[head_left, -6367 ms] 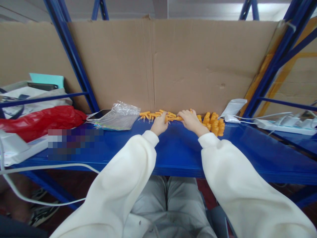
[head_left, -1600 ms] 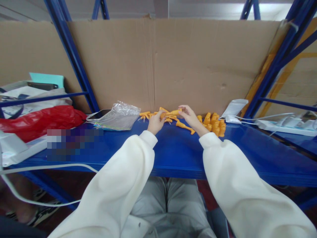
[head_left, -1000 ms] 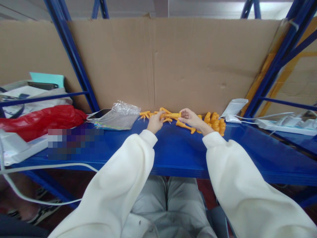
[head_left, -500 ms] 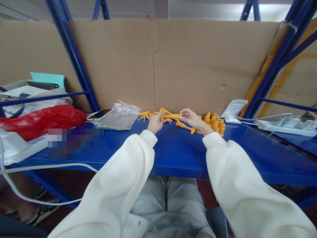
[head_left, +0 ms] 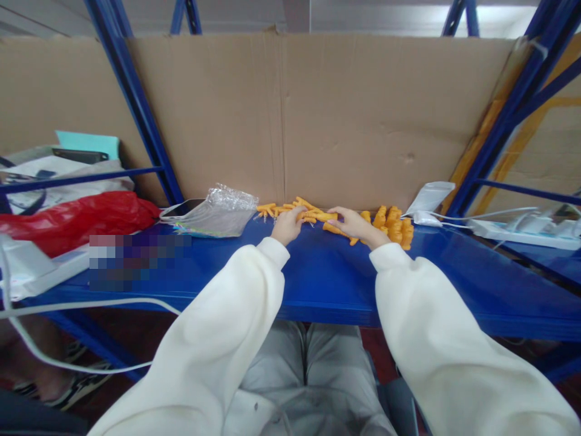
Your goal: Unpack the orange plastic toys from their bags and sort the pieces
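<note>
Between my two hands, just above the blue table, is an elongated orange plastic piece [head_left: 323, 216]. My left hand [head_left: 287, 226] closes its fingers on the left end, and my right hand [head_left: 353, 223] grips the right end between thumb and fingers. Several orange branched pieces with small metal-looking bits [head_left: 267, 210] lie to the left of my left hand. Below my right hand, another orange piece [head_left: 353, 240] is partly covered. A cluster of bulky orange pieces [head_left: 394, 226] stands to the right of that hand. The fine shape of the held piece is too small to make out.
A clear plastic bag [head_left: 218, 218] lies left on the blue table [head_left: 327, 290], near a red plastic bag [head_left: 86, 218]. At the right are a white packet [head_left: 429, 198] and a power strip [head_left: 521, 233]. Cardboard [head_left: 345, 115] closes off the back. A white cable [head_left: 113, 301] crosses the left front.
My right hand has shifted slightly left and down, its fingers closing further over the right end of the orange piece. The piece now sits lower and is more covered. My left hand barely moved.
</note>
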Tool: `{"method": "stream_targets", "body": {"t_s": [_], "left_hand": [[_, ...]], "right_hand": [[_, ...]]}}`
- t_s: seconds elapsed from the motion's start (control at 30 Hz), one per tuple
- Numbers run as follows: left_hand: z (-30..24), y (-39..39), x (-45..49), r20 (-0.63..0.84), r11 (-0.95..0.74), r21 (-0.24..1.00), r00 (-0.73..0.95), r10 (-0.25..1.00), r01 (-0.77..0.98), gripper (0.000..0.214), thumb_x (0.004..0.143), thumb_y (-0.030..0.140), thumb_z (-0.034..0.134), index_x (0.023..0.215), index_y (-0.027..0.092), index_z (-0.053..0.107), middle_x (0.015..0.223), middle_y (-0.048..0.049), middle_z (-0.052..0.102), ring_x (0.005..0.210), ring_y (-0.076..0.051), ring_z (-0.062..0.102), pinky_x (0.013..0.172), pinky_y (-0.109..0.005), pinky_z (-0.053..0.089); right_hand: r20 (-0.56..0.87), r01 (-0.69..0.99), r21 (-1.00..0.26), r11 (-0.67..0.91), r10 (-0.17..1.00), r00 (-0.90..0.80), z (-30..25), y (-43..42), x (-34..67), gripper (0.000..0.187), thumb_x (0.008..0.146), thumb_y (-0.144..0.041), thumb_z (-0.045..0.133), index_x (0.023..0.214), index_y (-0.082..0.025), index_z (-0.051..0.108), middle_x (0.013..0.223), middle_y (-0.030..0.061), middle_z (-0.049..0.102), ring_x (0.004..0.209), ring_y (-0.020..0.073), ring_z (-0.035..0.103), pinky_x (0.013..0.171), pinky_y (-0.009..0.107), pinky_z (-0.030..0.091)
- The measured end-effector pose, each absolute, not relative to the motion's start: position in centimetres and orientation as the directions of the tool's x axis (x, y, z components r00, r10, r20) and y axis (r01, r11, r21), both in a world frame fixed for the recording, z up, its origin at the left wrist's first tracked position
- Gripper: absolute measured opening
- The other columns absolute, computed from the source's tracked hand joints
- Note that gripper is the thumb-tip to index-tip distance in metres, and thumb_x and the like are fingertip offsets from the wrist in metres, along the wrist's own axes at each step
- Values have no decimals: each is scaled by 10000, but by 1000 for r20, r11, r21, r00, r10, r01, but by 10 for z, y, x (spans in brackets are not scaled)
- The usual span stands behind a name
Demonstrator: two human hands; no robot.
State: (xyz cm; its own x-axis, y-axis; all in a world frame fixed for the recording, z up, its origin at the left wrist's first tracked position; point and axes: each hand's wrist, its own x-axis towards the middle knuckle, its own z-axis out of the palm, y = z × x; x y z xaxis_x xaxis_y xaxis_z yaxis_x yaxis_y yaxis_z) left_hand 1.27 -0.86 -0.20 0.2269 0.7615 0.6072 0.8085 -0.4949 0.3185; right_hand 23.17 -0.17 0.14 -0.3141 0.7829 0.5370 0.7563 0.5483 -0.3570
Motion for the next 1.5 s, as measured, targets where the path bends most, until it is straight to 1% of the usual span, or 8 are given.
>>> {"method": "stream_targets", "body": {"t_s": [0.27, 0.47, 0.7, 0.87, 1.03, 1.27, 1.4, 1.5], "left_hand": [[-1, -15, 28, 576, -478, 354, 215, 788, 804, 349, 836, 74, 622, 1167, 163, 690, 1155, -104, 736, 1129, -241, 673, 1042, -351, 498], [5, -18, 34, 337, -360, 583, 186, 923, 728, 418, 853, 91, 537, 1256, 138, 634, 865, -62, 755, 641, -151, 703, 678, -265, 600], [8, -19, 38, 183, -278, 756, 217, 959, 593, 440, 830, 145, 585, 1268, 111, 610, 585, 7, 653, 448, -140, 622, 479, -240, 545], [2, -15, 25, 406, -413, 527, 207, 890, 743, 365, 772, 102, 619, 1128, 137, 694, 754, -37, 743, 680, -195, 721, 702, -298, 601], [0, -10, 10, 587, -463, 275, 234, 775, 843, 378, 821, 96, 594, 1189, 145, 663, 1112, -115, 745, 1072, -245, 692, 972, -334, 517], [2, -18, 23, 613, -558, 247, 318, 723, 792, 356, 874, 120, 566, 1219, 153, 648, 1140, -113, 738, 1070, -235, 689, 993, -355, 506], [1, -15, 25, 605, -515, 312, 250, 756, 799, 332, 823, 84, 608, 1135, 153, 696, 1125, -101, 748, 1098, -244, 686, 1011, -348, 507], [0, -7, 13, 571, -438, 377, 167, 804, 816, 312, 787, 91, 653, 1082, 162, 722, 1078, -99, 761, 1049, -257, 708, 967, -350, 540]], "right_hand": [[508, 921, 38, 387, 786, -352, 20, -23, 224, 274, 863, -152, 565, 1130, -163, 626, 1090, 134, 680, 1020, 268, 625, 859, 368, 468], [626, 906, 247, 344, 657, -421, 22, -29, 219, 318, 867, -57, 404, 1090, -150, 610, 1050, 169, 661, 1002, 302, 553, 912, 410, 362], [726, 920, 222, 325, 575, -378, 19, -26, 225, 361, 858, -44, 364, 1119, -147, 592, 1055, 170, 656, 1020, 318, 526, 988, 459, 296], [630, 887, 142, 439, 651, -423, 11, -17, 232, 237, 874, -175, 504, 1087, -160, 607, 1060, 155, 675, 1027, 303, 567, 967, 434, 354], [562, 851, 48, 523, 690, -456, 2, -15, 228, 370, 913, -317, 569, 1251, -168, 594, 1274, 165, 653, 1190, 319, 553, 1051, 523, 330], [569, 874, 124, 471, 688, -451, 8, -22, 214, 285, 938, -188, 489, 1170, -172, 654, 1155, 151, 701, 1125, 299, 574, 1055, 517, 303], [602, 915, 177, 362, 696, -392, 15, -25, 219, 310, 911, -82, 439, 1076, -169, 687, 1085, 165, 697, 1117, 317, 561, 996, 514, 348], [686, 947, 102, 306, 668, -290, 17, -21, 237, 333, 878, -50, 432, 1021, -165, 711, 1092, 188, 690, 1128, 342, 561, 949, 520, 403]]}}
